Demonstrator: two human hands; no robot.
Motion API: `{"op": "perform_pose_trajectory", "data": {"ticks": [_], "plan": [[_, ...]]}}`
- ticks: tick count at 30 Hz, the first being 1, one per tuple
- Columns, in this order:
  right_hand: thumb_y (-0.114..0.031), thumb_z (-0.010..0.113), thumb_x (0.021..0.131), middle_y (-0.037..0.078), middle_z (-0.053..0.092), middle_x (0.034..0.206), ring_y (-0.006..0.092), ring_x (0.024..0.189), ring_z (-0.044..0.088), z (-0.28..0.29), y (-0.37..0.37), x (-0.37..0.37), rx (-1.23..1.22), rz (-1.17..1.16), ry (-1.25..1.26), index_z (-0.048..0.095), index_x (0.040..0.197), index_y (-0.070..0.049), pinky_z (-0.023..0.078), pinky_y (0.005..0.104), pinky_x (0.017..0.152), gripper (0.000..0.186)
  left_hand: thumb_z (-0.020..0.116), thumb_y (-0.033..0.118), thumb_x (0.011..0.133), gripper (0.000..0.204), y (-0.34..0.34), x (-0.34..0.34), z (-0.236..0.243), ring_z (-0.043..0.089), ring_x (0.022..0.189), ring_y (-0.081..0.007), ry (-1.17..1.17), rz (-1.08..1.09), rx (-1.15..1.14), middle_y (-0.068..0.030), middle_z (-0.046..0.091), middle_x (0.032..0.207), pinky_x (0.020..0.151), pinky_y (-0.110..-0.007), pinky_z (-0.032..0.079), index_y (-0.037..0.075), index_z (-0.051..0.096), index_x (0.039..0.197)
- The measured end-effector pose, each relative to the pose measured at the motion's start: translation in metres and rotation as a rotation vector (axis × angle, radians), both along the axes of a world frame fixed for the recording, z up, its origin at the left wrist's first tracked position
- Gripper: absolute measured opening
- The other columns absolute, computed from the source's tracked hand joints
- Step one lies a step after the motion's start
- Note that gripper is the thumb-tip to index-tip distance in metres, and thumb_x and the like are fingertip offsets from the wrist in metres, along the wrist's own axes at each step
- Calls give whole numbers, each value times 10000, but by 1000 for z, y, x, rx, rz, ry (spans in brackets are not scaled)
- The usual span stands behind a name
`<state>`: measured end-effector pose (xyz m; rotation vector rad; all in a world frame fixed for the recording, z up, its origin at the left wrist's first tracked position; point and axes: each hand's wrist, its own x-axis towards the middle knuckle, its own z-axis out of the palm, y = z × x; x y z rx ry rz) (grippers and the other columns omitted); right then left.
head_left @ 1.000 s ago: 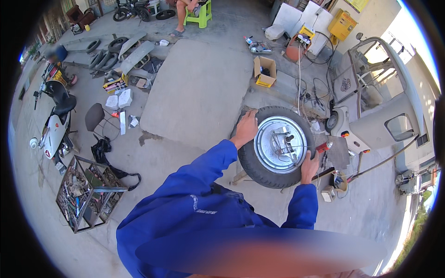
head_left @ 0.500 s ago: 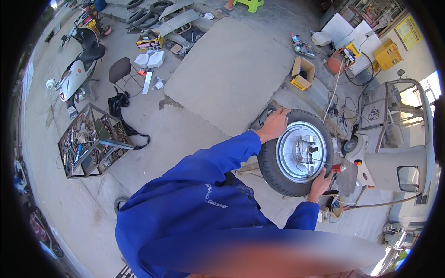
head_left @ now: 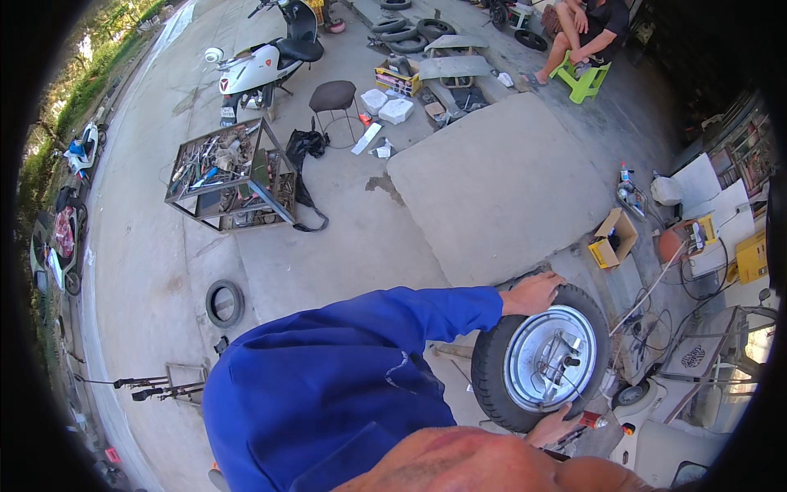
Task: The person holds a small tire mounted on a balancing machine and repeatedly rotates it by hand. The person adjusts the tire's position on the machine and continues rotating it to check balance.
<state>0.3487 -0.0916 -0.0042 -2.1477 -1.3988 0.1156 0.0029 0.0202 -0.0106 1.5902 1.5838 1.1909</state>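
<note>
I hold a motor scooter wheel, a black tyre [head_left: 490, 379] on a silver metal rim [head_left: 525, 361]. Its hub side faces up, with an axle stub and brake parts at the middle. My left hand [head_left: 533, 293] is closed over the tyre's far edge. At its near edge my right hand [head_left: 551, 426] grips the tyre, its fingers partly hidden. Just right of that hand is a red cylindrical tool [head_left: 592, 420], with a hose or cable near it. What supports the wheel from below is hidden.
Left stands a metal tool cart [head_left: 234, 176] full of tools; a loose tyre [head_left: 225, 303] lies on the floor. Beyond are a round stool [head_left: 334, 97] and a white scooter [head_left: 261, 70]. A person [head_left: 586, 33] sits on a green stool [head_left: 580, 79]. An open carton [head_left: 613, 238] stands right.
My view has swung left and upward, so the scene sits lower and farther right. The seated person and more parked scooters now show. Both hands stay on the wheel.
</note>
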Motion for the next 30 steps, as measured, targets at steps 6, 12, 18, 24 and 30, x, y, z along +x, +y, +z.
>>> {"op": "perform_pose_trajectory", "data": {"ticks": [6,12,18,24,30], "plan": [[-398,629,1050,314,479,1571,457,1439,477,0,0,2,0,10,110,428,1555,97,360,487,1195,736,532,140,1034,388,1,0,-2,607,1247,-435,-14,2,8,-236,602,1375,1093,-501,481,51,570,1411],[-367,633,1050,311,487,1564,447,1420,494,3,-5,-4,109,77,224,448,1540,102,361,472,1194,703,533,141,1032,394,1,-2,0,613,1235,-442,-30,17,-24,-246,617,1362,1086,-503,486,33,576,1409],[-351,633,1050,315,486,1564,439,1424,492,6,-6,-4,138,81,264,466,1528,106,359,470,1195,682,536,159,1032,385,3,0,-5,618,1231,-442,20,35,-2,-240,623,1359,1092,-505,487,37,595,1392],[-385,637,1040,315,482,1570,433,1430,488,18,-15,-13,125,56,278,483,1523,97,350,478,1201,699,544,172,1029,397,4,3,-5,610,1259,-429,23,31,-16,-239,619,1384,1107,-494,480,56,597,1404],[-353,655,1013,307,447,1603,437,1506,390,16,-4,-15,154,74,320,459,1543,89,269,479,1257,718,564,163,1020,378,4,-7,-2,624,1251,-431,22,64,23,-254,652,1359,1104,-484,483,1,635,1354]]}}
